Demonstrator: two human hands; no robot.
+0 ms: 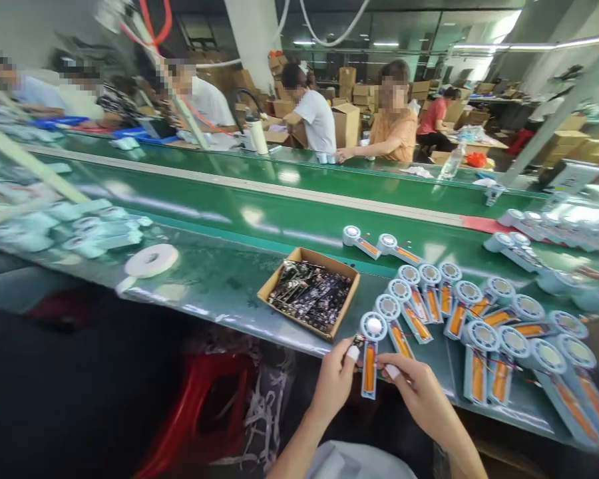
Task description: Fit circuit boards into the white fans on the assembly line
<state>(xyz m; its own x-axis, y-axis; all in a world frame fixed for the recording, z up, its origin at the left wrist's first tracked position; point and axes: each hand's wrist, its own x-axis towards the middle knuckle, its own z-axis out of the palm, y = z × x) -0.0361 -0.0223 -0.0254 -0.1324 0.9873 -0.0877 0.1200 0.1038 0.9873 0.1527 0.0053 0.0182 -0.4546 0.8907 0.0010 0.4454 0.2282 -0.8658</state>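
A light blue fan-shaped housing point(369, 366) with a round head and an orange battery in its open handle lies over the table's front edge, between my hands. My left hand point(338, 374) pinches a small dark circuit board point(358, 340) beside the handle's top, with white tape round a fingertip. My right hand point(413, 380) is closed at the handle's right side, near thin wires; what its fingertips hold is too small to make out. A cardboard box point(348, 313) full of dark circuit boards sits just beyond my left hand.
Several similar housings point(483, 336) spread over the table at the right. A tape roll point(151, 260) and piled light blue parts point(97, 229) lie at the left. Beyond runs a green conveyor belt point(299, 216), with people seated across it. A red stool point(199, 399) stands below.
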